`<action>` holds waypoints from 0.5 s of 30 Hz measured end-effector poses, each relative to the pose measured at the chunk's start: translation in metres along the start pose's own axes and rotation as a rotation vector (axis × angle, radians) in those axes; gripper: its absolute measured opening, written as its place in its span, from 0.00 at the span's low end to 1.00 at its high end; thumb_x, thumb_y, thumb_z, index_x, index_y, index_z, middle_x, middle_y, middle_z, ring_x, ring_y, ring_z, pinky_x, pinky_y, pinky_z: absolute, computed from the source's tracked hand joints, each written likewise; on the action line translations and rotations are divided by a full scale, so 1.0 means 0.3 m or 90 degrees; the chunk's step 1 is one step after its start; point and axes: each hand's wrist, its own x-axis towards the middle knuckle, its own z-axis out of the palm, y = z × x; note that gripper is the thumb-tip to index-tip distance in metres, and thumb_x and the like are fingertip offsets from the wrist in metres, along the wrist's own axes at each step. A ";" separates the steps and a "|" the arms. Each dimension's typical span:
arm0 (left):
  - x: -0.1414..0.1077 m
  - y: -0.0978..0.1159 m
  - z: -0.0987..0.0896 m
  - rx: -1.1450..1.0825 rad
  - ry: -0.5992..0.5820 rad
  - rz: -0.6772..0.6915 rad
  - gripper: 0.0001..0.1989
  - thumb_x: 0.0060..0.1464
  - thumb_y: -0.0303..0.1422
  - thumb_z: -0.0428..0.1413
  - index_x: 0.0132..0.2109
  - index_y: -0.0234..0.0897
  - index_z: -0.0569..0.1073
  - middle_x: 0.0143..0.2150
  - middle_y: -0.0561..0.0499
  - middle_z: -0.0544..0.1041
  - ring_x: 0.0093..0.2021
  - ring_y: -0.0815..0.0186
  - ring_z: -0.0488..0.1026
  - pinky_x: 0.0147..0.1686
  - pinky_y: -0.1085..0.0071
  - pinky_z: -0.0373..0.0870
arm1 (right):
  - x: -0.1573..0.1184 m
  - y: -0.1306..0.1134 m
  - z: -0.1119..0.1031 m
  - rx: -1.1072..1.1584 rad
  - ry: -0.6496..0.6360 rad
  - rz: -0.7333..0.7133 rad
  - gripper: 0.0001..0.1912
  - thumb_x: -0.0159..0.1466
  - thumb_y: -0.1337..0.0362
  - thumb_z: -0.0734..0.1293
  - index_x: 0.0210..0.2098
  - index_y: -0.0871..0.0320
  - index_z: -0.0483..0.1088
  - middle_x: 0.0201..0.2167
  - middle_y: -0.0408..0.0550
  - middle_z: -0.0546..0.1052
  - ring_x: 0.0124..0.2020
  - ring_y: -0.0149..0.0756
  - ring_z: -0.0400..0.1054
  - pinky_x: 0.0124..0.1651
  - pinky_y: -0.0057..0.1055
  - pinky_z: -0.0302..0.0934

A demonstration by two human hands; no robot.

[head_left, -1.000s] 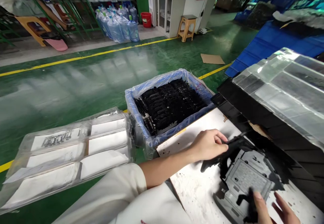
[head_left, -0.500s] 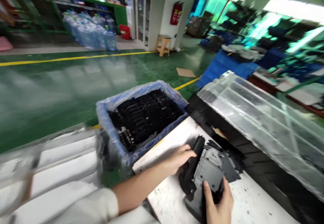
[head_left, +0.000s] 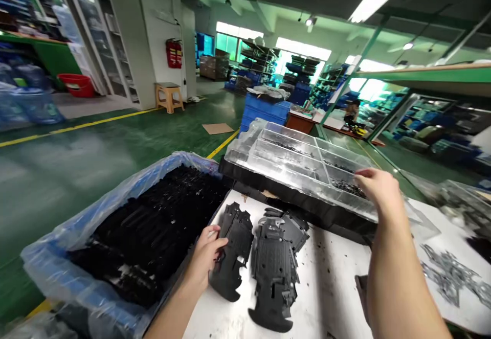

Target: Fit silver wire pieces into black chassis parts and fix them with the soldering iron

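Nearest item: left hand point(head_left: 204, 257), fingers and thumb closed in a narrow grip on the edge of a black moulded plastic part point(head_left: 230, 257), which lies on a white-topped work table point(head_left: 330, 298) with its lower end resting on the surface. Just beside it, not touching the hand, lies a second black moulded part point(head_left: 273, 277), with a further dark moulded piece point(head_left: 293, 230) against its upper right side. Right hand point(head_left: 383, 193): raised and loosely open, holding nothing visible, at the near right corner of a clear plastic compartment tray point(head_left: 291, 155); contact with the tray cannot be told. The compartment just below the fingers holds small dark pieces point(head_left: 343, 188). The tray rests on a black stack point(head_left: 291, 211) at the table's far edge. To the left of the table stands a blue crate point(head_left: 49, 272) lined with a clear plastic bag and filled with black moulded parts point(head_left: 153, 226). At right, small grey metal pieces point(head_left: 448, 277) lie on white sheet. Farther off: stacked blue crates point(head_left: 264, 111), a wooden stool point(head_left: 169, 96), and a red fire extinguisher box point(head_left: 174, 52) on a white pillar.
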 end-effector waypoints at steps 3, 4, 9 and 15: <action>-0.011 0.026 -0.026 -0.022 0.007 0.009 0.28 0.45 0.34 0.65 0.55 0.43 0.69 0.53 0.49 0.79 0.29 0.71 0.75 0.27 0.76 0.65 | 0.173 0.022 0.038 -0.046 -0.198 0.055 0.12 0.70 0.58 0.69 0.44 0.62 0.74 0.40 0.47 0.77 0.38 0.34 0.74 0.43 0.36 0.72; -0.014 0.035 -0.028 -0.025 0.012 0.015 0.28 0.47 0.34 0.65 0.56 0.42 0.70 0.55 0.48 0.79 0.30 0.71 0.75 0.27 0.76 0.66 | 0.201 0.026 0.060 -0.054 -0.245 0.064 0.13 0.70 0.57 0.69 0.46 0.62 0.73 0.41 0.47 0.77 0.38 0.34 0.74 0.42 0.35 0.73; -0.021 0.049 0.011 -0.005 0.024 0.060 0.23 0.53 0.32 0.62 0.57 0.36 0.76 0.57 0.44 0.80 0.44 0.62 0.81 0.39 0.72 0.75 | 0.242 0.045 0.149 -0.079 -0.315 0.067 0.13 0.70 0.58 0.69 0.47 0.62 0.72 0.42 0.47 0.76 0.38 0.34 0.74 0.40 0.34 0.73; -0.002 0.021 0.088 0.094 0.029 0.275 0.23 0.53 0.36 0.63 0.55 0.33 0.78 0.59 0.42 0.79 0.59 0.53 0.76 0.59 0.63 0.73 | 0.252 0.082 0.145 -0.013 -0.195 0.010 0.13 0.70 0.58 0.69 0.47 0.62 0.73 0.42 0.47 0.76 0.38 0.34 0.73 0.41 0.35 0.73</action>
